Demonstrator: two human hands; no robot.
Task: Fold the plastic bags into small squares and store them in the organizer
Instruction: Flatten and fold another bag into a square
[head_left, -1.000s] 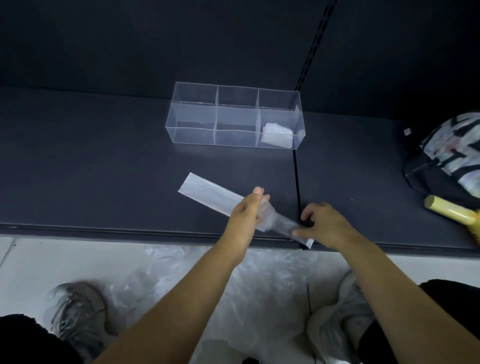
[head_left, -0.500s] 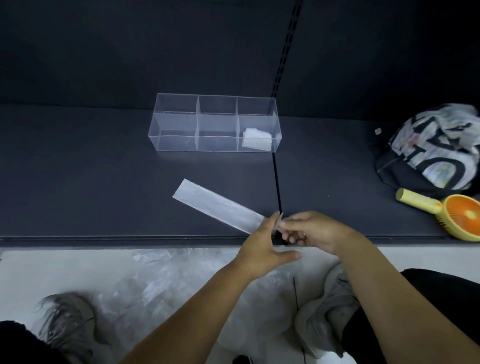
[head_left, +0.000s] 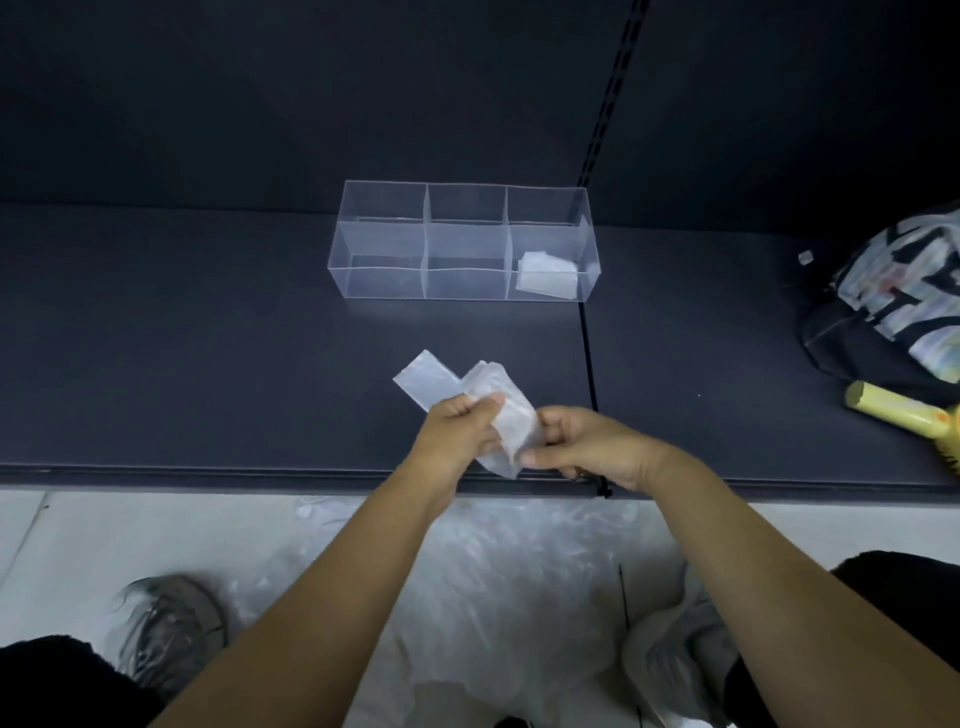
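Over the shelf (head_left: 208, 364) edge, left hand (head_left: 457, 434) and right hand (head_left: 589, 447) pinch one half-folded bag (head_left: 511, 415), partly hiding it. One three-compartment organizer (head_left: 384, 280) holds folded plastic (head_left: 545, 278), count unclear.

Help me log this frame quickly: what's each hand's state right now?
Left hand: closed, pinching the plastic strip at its fold.
Right hand: closed, gripping the same strip's near end.

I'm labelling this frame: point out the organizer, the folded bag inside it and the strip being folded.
organizer (head_left: 384, 283): head view, front wall of its left compartment.
folded bag (head_left: 545, 278): head view, middle of the square.
strip (head_left: 423, 382): head view, flat free end, left of the fold.
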